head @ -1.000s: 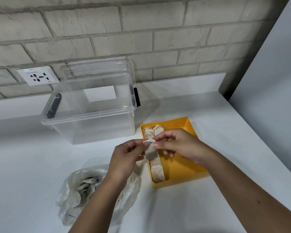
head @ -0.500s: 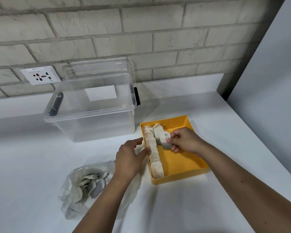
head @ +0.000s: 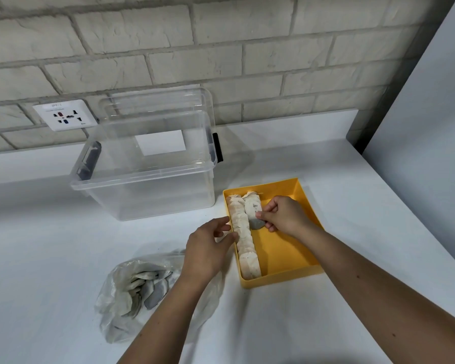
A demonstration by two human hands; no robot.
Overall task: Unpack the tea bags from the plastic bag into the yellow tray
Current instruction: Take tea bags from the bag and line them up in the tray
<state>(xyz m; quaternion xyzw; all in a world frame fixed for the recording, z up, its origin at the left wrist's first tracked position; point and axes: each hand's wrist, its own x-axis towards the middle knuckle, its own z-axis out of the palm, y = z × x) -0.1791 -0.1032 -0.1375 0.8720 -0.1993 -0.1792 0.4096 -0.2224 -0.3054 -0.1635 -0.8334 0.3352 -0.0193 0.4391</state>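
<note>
1. Now the yellow tray (head: 304, 206) sits on the white counter (head: 326, 324), just right of a clear tub (head: 147, 187) with its lid (head: 158, 106) propped behind it.
2. Inside the tray, a row of tea bags (head: 243, 232) runs along its left wall from the far end to the near end; a shorter second row (head: 252, 204) starts beside it at the far end.
3. The right hand (head: 283, 215) is inside the tray, thumb and forefinger pinching a grey tea bag (head: 255, 223) at the near end of that second row, touching the long row.
4. The left hand (head: 208, 249) hovers at the tray's left wall, fingers loosely spread and holding nothing, fingertips (head: 233, 235) at the rim.
5. The plastic bag (head: 132, 290) lies on the counter left of and nearer than the tray, partly under the left forearm, with more tea bags (head: 147, 287) heaped inside.
6. A wall socket (head: 65, 114) sits on the brick wall (head: 221, 48) beyond the tub, well away from the tray.
</note>
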